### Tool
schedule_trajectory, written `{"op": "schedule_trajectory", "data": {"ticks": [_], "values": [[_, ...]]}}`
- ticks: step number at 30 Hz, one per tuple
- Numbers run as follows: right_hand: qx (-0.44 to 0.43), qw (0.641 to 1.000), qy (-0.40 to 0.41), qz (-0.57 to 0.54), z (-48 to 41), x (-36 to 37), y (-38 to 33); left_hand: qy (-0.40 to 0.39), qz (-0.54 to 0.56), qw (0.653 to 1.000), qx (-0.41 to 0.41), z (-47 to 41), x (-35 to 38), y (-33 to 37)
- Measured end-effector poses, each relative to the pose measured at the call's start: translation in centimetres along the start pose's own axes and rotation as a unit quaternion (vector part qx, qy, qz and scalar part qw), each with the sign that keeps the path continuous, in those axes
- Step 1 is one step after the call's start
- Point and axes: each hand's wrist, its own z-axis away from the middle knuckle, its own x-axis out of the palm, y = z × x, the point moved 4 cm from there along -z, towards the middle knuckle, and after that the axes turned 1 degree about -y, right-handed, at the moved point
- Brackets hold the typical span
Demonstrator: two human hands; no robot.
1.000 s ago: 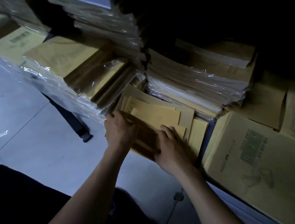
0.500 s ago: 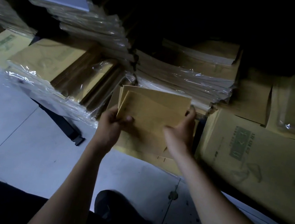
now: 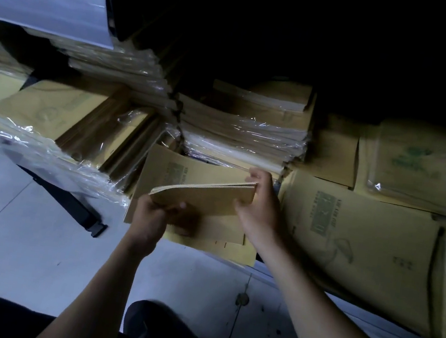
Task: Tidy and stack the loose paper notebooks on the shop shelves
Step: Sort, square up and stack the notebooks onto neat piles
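Observation:
A thin bundle of brown paper notebooks [image 3: 206, 196] is held nearly flat above the low shelf, its edges facing me. My left hand [image 3: 152, 216] grips its near left corner from below. My right hand [image 3: 262, 200] pinches its far right end. Beneath the bundle lie more loose brown notebooks [image 3: 175, 170], some jutting over the shelf's front edge [image 3: 213, 246]. Behind them stands a plastic-wrapped stack of notebooks [image 3: 244, 134].
Wrapped notebook packs [image 3: 59, 123] lean at the left. Large brown covers [image 3: 349, 238] lie at the right, more wrapped ones [image 3: 408, 166] beyond. A white shelf board [image 3: 44, 6] overhangs top left. Grey tiled floor [image 3: 18, 249] and a black shelf foot [image 3: 86, 215] lie below.
Both hands lifted the bundle off the loose pile, held it upright, then tipped it flat. The camera view shifted slightly right and up.

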Motion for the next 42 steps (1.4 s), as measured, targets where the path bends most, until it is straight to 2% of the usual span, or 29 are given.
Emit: {"op": "schedule_trajectory", "data": {"ticks": [1, 3, 5, 6, 8, 9, 11, 13, 14, 16, 19, 23, 28, 33, 35, 37, 39, 42], "values": [[-0.075, 0.995, 0.021, 0.067, 0.4, -0.7, -0.9, -0.011, -0.027, 0.999, 0.023, -0.2, 0.2, 0.8], [-0.215, 0.953, 0.045, 0.21, 1.3, -1.6, -2.6, -0.048, -0.103, 0.989, 0.094, -0.8, 1.0, 4.0], [-0.261, 0.914, 0.056, 0.307, 2.2, -2.6, -4.6, -0.092, -0.193, 0.957, 0.197, -1.4, 2.6, 8.3], [-0.259, 0.907, 0.059, 0.326, 2.6, -3.5, -5.4, -0.112, -0.226, 0.938, 0.239, -1.4, 3.6, 10.6], [-0.23, 0.921, 0.077, 0.304, 3.1, -6.1, -6.4, -0.119, -0.265, 0.914, 0.284, -1.2, 6.0, 14.0], [-0.211, 0.935, 0.083, 0.273, 3.3, -7.8, -6.4, -0.11, -0.255, 0.914, 0.295, -0.9, 7.3, 15.1], [-0.133, 0.977, 0.058, 0.158, 3.1, -11.4, -5.6, -0.068, -0.2, 0.927, 0.309, 0.1, 10.1, 16.3], [-0.054, 0.997, 0.024, 0.048, 2.7, -14.8, -3.9, -0.042, -0.119, 0.951, 0.282, 1.2, 13.2, 16.1], [-0.029, 0.999, 0.023, 0.02, 2.6, -16.6, -3.0, -0.058, -0.073, 0.964, 0.25, 1.8, 14.9, 15.5], [0.022, 0.998, 0.043, -0.029, 3.1, -20.1, -1.2, -0.137, -0.01, 0.975, 0.177, 3.2, 18.6, 13.7], [0.078, 0.992, 0.069, -0.065, 4.6, -24.6, 1.6, -0.26, -0.001, 0.956, 0.135, 5.9, 24.4, 11.4], [0.205, 0.975, 0.071, -0.038, 7.4, -29.4, 5.3, -0.353, -0.018, 0.933, 0.073, 9.3, 30.8, 9.2], [0.326, 0.936, 0.133, 0.004, 10.3, -33.2, 9.4, -0.428, -0.132, 0.889, 0.101, 11.9, 37.5, 7.8], [0.318, 0.879, 0.325, 0.148, 12.0, -35.9, 12.2, -0.399, -0.227, 0.871, 0.174, 13.2, 41.7, 6.2], [0.316, 0.864, 0.34, 0.193, 12.1, -35.9, 12.9, -0.381, -0.309, 0.847, 0.205, 13.9, 42.9, 5.1], [0.313, 0.854, 0.338, 0.244, 12.0, -35.2, 13.4, -0.354, -0.406, 0.804, 0.253, 15.1, 43.7, 4.6], [0.302, 0.854, 0.337, 0.257, 11.8, -34.4, 13.6, -0.321, -0.498, 0.765, 0.253, 15.9, 43.7, 4.9], [0.273, 0.858, 0.336, 0.277, 11.5, -33.7, 13.8, -0.308, -0.531, 0.743, 0.266, 15.9, 43.5, 5.0]]}}
